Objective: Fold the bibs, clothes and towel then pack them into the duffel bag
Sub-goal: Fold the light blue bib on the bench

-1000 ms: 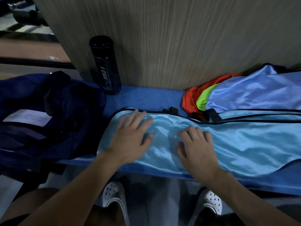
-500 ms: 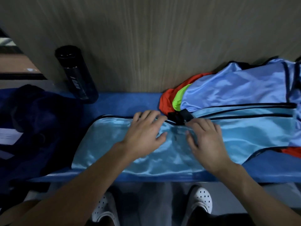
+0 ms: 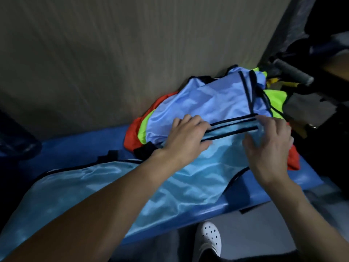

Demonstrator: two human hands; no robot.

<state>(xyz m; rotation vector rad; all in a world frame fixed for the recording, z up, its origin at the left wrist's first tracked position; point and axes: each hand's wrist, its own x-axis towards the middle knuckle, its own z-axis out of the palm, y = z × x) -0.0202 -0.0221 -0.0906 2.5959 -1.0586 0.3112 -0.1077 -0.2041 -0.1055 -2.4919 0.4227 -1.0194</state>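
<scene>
Gripping the straps of the bib with the left hand, fingers curled on top, thumb below. Holding the right hand spread by the strap ends; too blurred to tell if touching. Lying flat under both hands on the worktop, long end reaching back past the left arm. Shiny and slippery, so likely to slide off to the floor below the wrists. Might fold crooked if pulled by one strap. Might drag the pile just behind the hands along too.
</scene>
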